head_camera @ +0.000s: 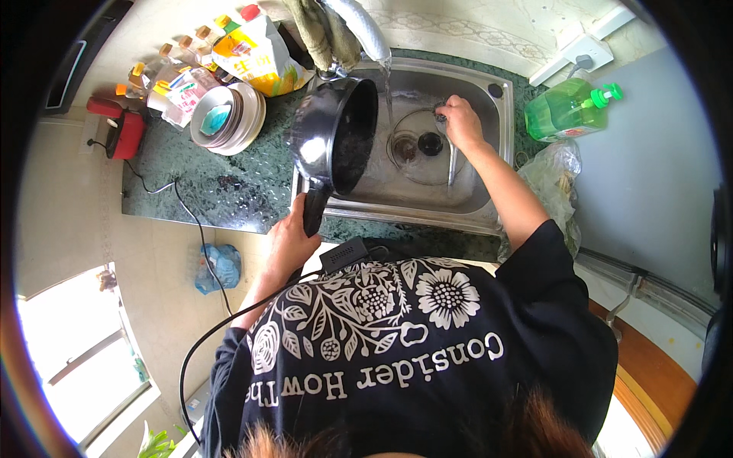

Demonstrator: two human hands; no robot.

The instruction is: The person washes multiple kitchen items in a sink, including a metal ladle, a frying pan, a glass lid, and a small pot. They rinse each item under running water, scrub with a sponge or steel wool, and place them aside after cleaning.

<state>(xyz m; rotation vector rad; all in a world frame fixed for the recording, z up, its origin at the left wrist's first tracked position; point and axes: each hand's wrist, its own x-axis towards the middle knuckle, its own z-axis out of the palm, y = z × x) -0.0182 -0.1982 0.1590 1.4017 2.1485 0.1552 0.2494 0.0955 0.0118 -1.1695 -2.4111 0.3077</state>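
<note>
My left hand [289,237] grips the black handle of a deep dark pan [314,129]. The pan is tipped on its side over the sink's left rim, its mouth turned towards the basin. Over the stainless steel sink [378,213], my right hand [462,123] pinches a small dark wad [440,118], perhaps a scouring pad. Below that hand a slim metal utensil [452,166] lies in the basin; its upper end is hidden. A round glass lid [421,172] with a black knob rests on the sink floor. Water [389,94] runs down beside the pan.
Left on the green stone counter [257,180] are stacked bowls and plates [246,123], several bottles [172,54], a yellow-white bag [260,57] and a red appliance [126,134]. Cloths [323,34] hang above the tap. Right are green soap [564,111] and a plastic bag [552,177].
</note>
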